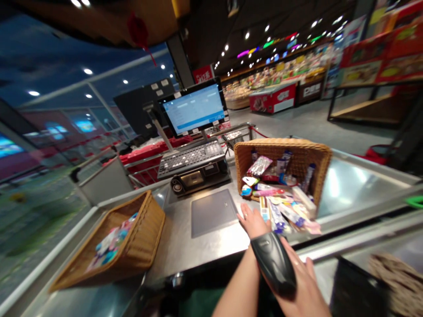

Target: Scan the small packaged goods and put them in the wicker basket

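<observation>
Your left hand (254,222) lies open on the steel desk (178,251), just beside packets (280,215) spilling from a tilted wicker basket (280,152). Your right hand (306,286) grips a black handheld barcode scanner (274,264) over your left wrist. Second wicker basket (145,229), holding more packets, sits toward the desk's left edge. Beyond: till screen (193,108), keyboard (191,158).

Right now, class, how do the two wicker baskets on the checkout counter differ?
The left basket holds a few packets low inside, while the right basket is crammed, with its goods spilling onto the counter. The right basket sits beside the left hand; the left basket sits well away from it. Both are tan, woven and rectangular.
</observation>
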Demonstrator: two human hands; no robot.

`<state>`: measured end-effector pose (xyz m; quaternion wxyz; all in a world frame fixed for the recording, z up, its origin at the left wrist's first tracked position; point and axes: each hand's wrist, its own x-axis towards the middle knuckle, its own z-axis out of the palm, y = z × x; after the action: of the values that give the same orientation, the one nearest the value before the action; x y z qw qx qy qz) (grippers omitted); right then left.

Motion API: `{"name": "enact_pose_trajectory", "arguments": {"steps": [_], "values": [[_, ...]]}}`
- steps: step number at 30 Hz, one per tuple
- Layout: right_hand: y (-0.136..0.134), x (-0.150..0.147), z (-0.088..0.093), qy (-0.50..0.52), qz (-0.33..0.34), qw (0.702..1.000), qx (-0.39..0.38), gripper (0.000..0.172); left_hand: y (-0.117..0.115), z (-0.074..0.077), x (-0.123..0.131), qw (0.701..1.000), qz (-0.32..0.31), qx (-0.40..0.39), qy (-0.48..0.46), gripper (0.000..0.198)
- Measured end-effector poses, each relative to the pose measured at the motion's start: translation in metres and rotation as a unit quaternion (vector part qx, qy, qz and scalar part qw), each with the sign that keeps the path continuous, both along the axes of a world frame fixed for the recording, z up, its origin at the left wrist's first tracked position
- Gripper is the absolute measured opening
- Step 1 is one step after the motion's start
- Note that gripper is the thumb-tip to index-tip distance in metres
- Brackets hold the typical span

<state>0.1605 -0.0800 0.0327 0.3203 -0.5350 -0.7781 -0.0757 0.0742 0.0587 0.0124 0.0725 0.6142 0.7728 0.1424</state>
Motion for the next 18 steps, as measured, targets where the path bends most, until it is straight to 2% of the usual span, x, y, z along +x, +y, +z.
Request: {"name": "enact_pose_trajectory", "arguments": {"steps": [11, 18], "values": [[0.001, -0.001, -0.004, 0.008, 0.006, 1.0, -0.008, 0.047, 0.007, -0.003, -0.003, 0.999, 0.009, -0.043, 0.019, 0.053], [-0.001, -0.001, -0.007, 0.033, 0.005, 0.997, -0.069, 0.048, 0.007, -0.004, -0.019, 0.999, 0.015, 0.024, 0.024, 0.05]]}}
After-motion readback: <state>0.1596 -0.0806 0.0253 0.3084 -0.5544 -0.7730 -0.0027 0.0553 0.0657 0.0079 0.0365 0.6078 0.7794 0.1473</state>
